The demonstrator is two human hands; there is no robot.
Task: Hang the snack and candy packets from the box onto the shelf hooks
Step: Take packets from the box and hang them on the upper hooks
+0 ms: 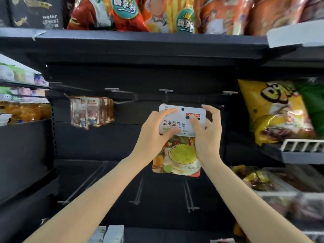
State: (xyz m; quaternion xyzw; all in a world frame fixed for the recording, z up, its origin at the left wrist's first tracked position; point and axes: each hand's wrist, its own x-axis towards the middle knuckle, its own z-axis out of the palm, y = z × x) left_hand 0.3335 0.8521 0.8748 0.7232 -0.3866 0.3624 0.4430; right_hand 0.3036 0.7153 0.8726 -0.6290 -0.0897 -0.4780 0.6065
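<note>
My left hand (154,127) and right hand (207,128) both pinch candy packet (177,151) at upper corners, its punch hole just beneath middle shelf hook (165,92); hung packets (92,112) at rail's left end.

"星星型软糖" on the candy packet (180,123); "wafer" on the black box (37,12), smaller print perhaps illegible.

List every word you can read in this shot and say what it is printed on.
"wafer": black box, top shelf.
"星星型软糖": candy packet gripped by left hand and right hand.
Too blurred: packet's red tag and small print, teal badges on the red snack bags, yellow chip bag.
</note>
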